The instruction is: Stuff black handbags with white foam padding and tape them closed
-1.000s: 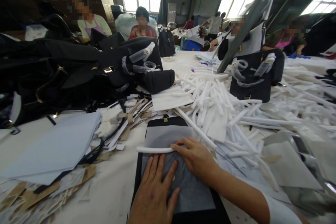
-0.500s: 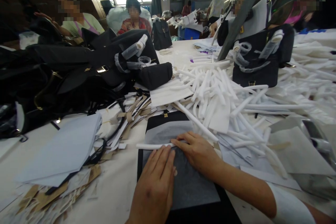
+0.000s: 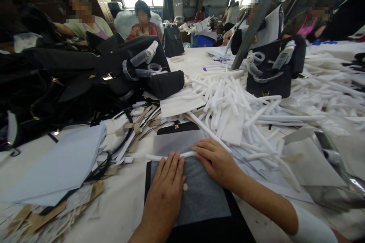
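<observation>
A black bag [image 3: 213, 229] with a gold clasp [image 3: 176, 125] lies flat in front of me, covered by a sheet of thin translucent paper [image 3: 203, 201]. Across the paper runs a white foam rod [image 3: 155, 157]. My left hand [image 3: 165, 193] rests flat on the sheet, its fingertips against the rod's near side. Over the rod's right end lie the outstretched fingers of my right hand [image 3: 215, 159], hiding that end. A small pale round spot [image 3: 185, 186] shows beside my left hand.
A heap of white foam rods [image 3: 225, 98] spreads beyond the bag. Black bags [image 3: 71, 72] crowd the left, above a pale paper stack [image 3: 59, 163] and scraps. Another black bag [image 3: 269, 72] stands by a slanted metal post [image 3: 253, 22]. Several people work across the table.
My right hand has shifted right along the rod and its fingers lie flatter. More of the rod shows between my hands. The paper's far edge now looks straighter. The view has shifted slightly.
</observation>
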`<state>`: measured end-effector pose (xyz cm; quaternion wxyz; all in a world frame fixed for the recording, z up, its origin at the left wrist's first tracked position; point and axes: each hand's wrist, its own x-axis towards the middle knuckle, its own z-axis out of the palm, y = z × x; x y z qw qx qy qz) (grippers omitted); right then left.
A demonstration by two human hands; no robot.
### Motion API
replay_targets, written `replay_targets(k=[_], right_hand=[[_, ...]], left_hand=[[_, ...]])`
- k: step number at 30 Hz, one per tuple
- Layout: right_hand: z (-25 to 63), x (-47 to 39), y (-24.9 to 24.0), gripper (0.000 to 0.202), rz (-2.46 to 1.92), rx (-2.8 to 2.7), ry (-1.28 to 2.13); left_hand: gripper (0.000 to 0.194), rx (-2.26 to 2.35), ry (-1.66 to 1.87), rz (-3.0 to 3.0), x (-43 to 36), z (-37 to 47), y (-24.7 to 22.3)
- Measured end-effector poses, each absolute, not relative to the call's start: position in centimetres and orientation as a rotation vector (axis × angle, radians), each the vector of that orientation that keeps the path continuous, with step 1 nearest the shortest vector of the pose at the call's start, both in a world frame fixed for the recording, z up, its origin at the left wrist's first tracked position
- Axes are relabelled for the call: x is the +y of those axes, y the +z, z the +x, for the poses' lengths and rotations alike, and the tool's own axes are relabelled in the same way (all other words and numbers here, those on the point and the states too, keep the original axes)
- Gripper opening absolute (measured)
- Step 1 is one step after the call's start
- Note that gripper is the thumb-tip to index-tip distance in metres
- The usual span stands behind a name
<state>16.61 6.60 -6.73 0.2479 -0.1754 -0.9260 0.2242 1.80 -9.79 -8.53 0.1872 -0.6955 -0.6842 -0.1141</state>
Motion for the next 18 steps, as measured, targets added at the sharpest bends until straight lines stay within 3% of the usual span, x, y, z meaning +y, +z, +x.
replay_targets(k=[9,13,18], right_hand=[[19.1,9.6,-5.3,0.034,-0.932,-2.463,0.713],[17.8,11.5,-5.6,0.040,-1.132,-2.584,1.102],[15.5,13.3,-6.2,0.063,-1.217,-2.530,1.454]], left_hand=[[0.046,-1.935,-0.352,-1.990,-9.8,1.6,-9.2],[0.047,-1.920,-0.344,-1.983,-9.7,1.5,-9.4],[0.048,-1.892,-0.352,-1.976,-9.8,1.3,-9.8]])
